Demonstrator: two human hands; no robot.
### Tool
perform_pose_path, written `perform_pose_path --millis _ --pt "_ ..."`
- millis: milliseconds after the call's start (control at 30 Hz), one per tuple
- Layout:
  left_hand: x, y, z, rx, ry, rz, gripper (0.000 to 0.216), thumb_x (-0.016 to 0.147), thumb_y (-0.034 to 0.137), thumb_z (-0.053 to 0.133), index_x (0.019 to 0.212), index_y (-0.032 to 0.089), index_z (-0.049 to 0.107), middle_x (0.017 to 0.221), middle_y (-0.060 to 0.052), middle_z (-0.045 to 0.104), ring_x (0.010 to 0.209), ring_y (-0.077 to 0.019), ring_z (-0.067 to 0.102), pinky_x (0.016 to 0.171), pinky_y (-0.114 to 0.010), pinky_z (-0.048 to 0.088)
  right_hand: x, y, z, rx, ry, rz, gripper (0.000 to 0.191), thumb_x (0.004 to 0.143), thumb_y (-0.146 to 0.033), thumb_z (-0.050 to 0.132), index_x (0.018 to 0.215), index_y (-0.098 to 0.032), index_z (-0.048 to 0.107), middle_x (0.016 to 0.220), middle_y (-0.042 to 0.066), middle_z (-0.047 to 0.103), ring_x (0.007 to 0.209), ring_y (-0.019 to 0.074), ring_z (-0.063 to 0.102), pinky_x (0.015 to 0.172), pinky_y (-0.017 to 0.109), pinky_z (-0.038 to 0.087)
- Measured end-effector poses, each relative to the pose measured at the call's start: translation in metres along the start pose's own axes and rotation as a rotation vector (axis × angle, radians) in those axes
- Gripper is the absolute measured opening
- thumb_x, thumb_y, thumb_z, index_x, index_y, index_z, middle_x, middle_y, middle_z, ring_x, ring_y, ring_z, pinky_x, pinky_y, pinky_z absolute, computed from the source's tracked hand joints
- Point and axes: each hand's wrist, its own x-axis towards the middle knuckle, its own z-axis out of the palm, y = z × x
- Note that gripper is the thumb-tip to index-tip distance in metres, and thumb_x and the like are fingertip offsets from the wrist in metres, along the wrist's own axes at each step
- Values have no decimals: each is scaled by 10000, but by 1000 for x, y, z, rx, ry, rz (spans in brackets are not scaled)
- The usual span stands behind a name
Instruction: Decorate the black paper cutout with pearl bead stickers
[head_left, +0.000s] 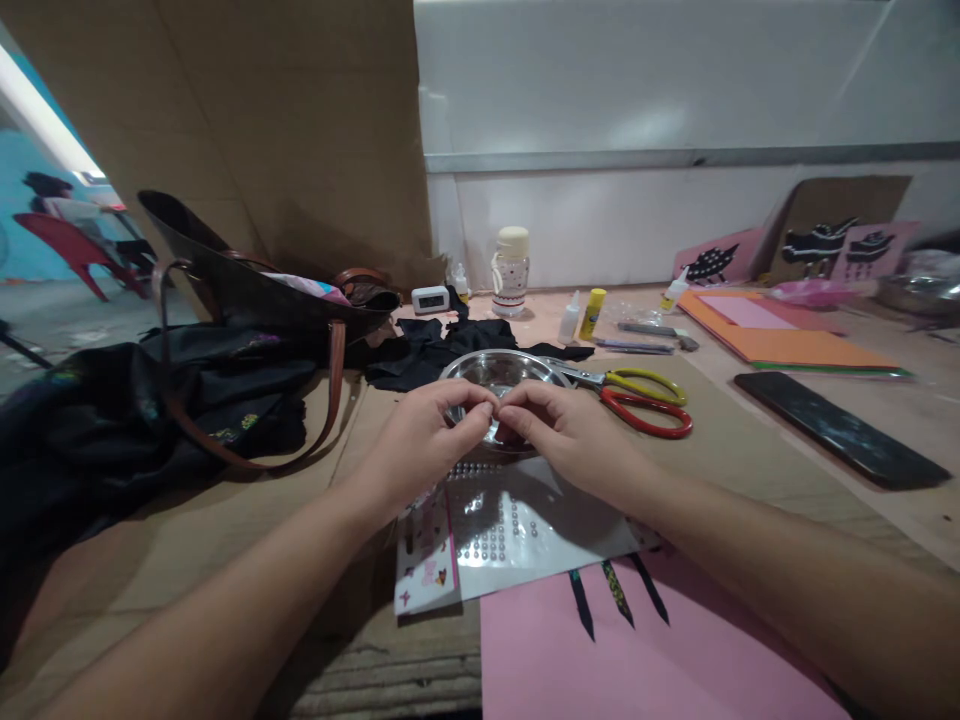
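Both hands meet fingertip to fingertip over a round metal bowl (504,362). My left hand (433,425) is pinched closed, and my right hand (566,425) is pinched against it. Whatever lies between the fingertips is too small to make out. Below them is a sheet of stick-on gems (499,535), with rows of small shiny dots and a printed strip along its left side. Under that sheet, pink paper (562,670) carries dark pointed strips (618,594), one of them speckled. Scissors (645,400) with a yellow and a red handle lie against the bowl's right side.
A handbag (247,300) and dark cloth (225,400) are at left. Black scraps (465,342), a flask (512,270), a clock (430,300), a glue bottle (569,320) and a glue stick (592,314) stand behind. A phone (840,428) and orange paper (802,340) lie right. A person sits far left.
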Motion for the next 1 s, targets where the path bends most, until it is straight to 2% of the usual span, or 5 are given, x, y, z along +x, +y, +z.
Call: perform_pose_path --millis 433,767,1000 --pt "0 0 -1 13 -7 -3 183 885 193 549 886 214 731 852 23 741 774 -144 663 780 -255 511 2 0 1 -29 -9 6 187 967 -330 538 880 -218 659 773 -14 698 717 140 641 655 272 461" --pt "-1 6 2 90 38 71 159 893 177 565 851 194 717 841 11 740 764 -145 648 777 -260 504 2 1 2 -10 13 20 200 955 -368 564 884 -212 668 785 -4 702 719 141 635 640 270 460" --pt "1 0 1 62 -6 151 195 931 172 533 923 174 728 921 -11 738 837 -142 655 782 -240 488 3 5 1 -11 22 3 215 972 -377 532 900 -214 653 795 -6 685 720 141 625 639 278 462"
